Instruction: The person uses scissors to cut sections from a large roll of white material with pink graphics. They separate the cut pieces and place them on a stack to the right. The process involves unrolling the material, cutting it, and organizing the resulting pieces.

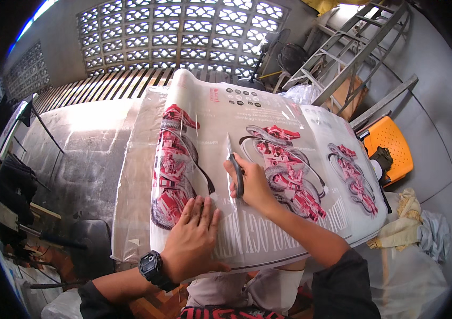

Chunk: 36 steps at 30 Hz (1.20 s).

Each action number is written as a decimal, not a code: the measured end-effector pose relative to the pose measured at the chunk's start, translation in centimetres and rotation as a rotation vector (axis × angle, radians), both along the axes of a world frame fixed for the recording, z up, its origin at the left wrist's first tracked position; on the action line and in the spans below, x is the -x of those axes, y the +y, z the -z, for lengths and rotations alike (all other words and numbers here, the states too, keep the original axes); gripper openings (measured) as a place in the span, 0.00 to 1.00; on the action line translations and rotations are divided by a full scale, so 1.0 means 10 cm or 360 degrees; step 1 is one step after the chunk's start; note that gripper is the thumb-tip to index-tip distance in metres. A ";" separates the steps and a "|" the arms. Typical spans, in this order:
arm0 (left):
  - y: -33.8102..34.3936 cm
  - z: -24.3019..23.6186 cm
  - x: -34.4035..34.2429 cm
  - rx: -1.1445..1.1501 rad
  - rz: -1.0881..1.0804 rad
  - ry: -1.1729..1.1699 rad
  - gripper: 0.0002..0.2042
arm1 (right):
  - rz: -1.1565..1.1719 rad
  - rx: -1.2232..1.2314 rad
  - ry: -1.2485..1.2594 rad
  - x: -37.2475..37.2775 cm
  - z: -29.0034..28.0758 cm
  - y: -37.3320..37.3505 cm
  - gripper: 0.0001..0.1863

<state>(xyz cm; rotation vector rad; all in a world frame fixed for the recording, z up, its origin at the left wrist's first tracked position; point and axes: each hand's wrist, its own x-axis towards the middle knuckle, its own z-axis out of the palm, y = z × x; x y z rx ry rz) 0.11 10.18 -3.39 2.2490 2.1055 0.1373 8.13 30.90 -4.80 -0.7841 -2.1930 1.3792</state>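
Observation:
A large printed plastic sheet with repeated red and black machine-like pictures lies over the table in front of me. My right hand grips a pair of scissors by their dark handles. The blades point away from me, over the pale strip between two pictures; whether they are parted I cannot make out. My left hand lies flat on the sheet's near left part, fingers stretched out and holding nothing. A black watch is on that wrist. At its far left, the sheet curls up into a roll.
Clear plastic sticks out under the sheet's left side. An orange chair stands close on the right, near a metal ladder and a fan. Crumpled cloth lies at the near right. A slatted bench runs along the back.

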 end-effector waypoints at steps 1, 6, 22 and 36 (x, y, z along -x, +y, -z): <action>0.01 0.00 0.00 0.0000 0.0006 -0.0001 0.61 | 0.0008 -0.0002 -0.0008 0.04 0.02 0.07 0.25; 0.03 -0.03 0.00 0.0038 0.0003 -0.0030 0.59 | 0.0020 -0.0052 -0.0035 0.28 0.01 0.37 0.25; 0.08 -0.12 0.01 0.0173 0.0019 -0.0076 0.56 | 0.0029 -0.0296 0.0024 1.21 0.10 1.45 0.25; 0.08 -0.14 0.01 0.0191 0.0032 0.0021 0.57 | -0.0269 -0.0294 -0.0605 1.08 -0.64 2.28 0.28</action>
